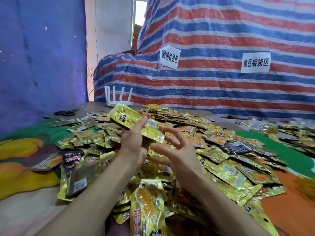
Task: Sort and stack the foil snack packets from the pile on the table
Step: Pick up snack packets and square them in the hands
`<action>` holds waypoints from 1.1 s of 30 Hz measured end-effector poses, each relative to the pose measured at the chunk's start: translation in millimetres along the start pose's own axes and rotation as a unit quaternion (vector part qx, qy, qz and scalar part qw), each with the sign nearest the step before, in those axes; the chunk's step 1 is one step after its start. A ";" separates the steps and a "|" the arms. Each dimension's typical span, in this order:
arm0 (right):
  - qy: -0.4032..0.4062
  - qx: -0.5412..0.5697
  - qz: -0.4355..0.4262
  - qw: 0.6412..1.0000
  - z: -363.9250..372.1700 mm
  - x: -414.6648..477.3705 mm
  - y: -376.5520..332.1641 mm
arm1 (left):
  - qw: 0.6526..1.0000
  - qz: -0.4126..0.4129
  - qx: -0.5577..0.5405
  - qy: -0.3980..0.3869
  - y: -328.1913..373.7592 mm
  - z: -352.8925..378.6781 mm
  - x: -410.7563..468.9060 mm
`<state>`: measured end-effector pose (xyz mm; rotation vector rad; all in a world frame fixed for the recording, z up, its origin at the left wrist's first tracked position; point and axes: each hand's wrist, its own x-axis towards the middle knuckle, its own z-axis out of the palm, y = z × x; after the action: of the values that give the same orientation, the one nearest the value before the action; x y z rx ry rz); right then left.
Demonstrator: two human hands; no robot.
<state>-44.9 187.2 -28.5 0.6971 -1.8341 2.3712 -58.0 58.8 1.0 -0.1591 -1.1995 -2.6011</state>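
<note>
Leftmost, a blue cloth (42,57) hangs as a backdrop, and below it the surface (25,210) carries a printed cover in green, orange and yellow. A pair of black scissors (66,112) lies near the far edge of the surface, well apart from the hands. A little further right, a white router (119,101) with upright antennas stands at the back. The pile of foil packets (221,167), mostly gold, with a few dark ones, spreads across the middle of the surface. One large gold packet (148,206) with an orange picture lies at the pile's near edge, between the two forearms. Above the pile, the left hand (134,142) grips a small stack of gold packets (134,122), thumb pressed over the top and fingers curled beneath, the stack tilted up toward the left. Just beside the stack's lower end, the right hand (175,150) is open, fingers spread and loosely bent, holding nothing. Behind, a red, white and blue striped tarp (221,86) bears two white paper signs (169,57) with printed characters. At the far right, another heap of packets (289,132) lies on the surface.
</note>
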 end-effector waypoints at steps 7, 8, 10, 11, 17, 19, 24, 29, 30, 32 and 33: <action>0.017 -0.036 -0.106 0.994 -3.6 2.5 2.5 | 0.995 -0.060 0.029 -0.068 -12.3 9.3 -13.2; 0.018 -0.032 -0.111 0.993 -3.2 2.1 1.9 | 0.995 -0.056 0.038 -0.075 -12.2 8.9 -12.5; 0.025 -0.033 -0.111 0.993 -3.5 2.0 0.9 | 0.992 -0.037 0.071 -0.103 -12.1 5.8 -9.9; 0.031 -0.045 -0.115 0.992 -3.8 2.1 0.2 | 0.988 -0.029 0.093 -0.121 -12.0 4.3 -9.1; 0.052 -0.102 -0.122 0.986 -7.9 2.7 -1.9 | 0.976 -0.061 0.122 -0.168 -16.1 4.5 -10.5; 0.058 -0.103 -0.106 0.987 -11.5 4.2 -5.6 | 0.975 -0.077 0.112 -0.175 -17.3 5.1 -10.2; 0.064 -0.065 -0.037 0.995 -14.0 7.3 -11.3 | 0.975 -0.115 0.063 -0.179 -20.5 2.9 -10.1; 0.043 -0.105 0.034 0.993 -26.2 0.8 -29.1 | 0.967 -0.125 0.114 -0.191 -23.4 -0.1 -9.4; 0.043 -0.112 0.049 0.992 -31.3 -2.1 -34.5 | 0.962 -0.126 0.127 -0.208 -24.8 0.6 -10.7; 0.053 -0.146 0.065 0.986 -44.9 -9.0 -45.3 | 0.951 -0.119 0.150 -0.242 -28.4 4.5 -15.9; 0.063 -0.165 0.070 0.982 -53.1 -13.7 -51.2 | 0.947 -0.113 0.165 -0.253 -31.4 6.3 -17.9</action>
<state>-32.8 254.5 2.5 0.3862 -2.2068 2.0496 -50.0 86.6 -21.6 -0.6900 -1.9078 -2.5751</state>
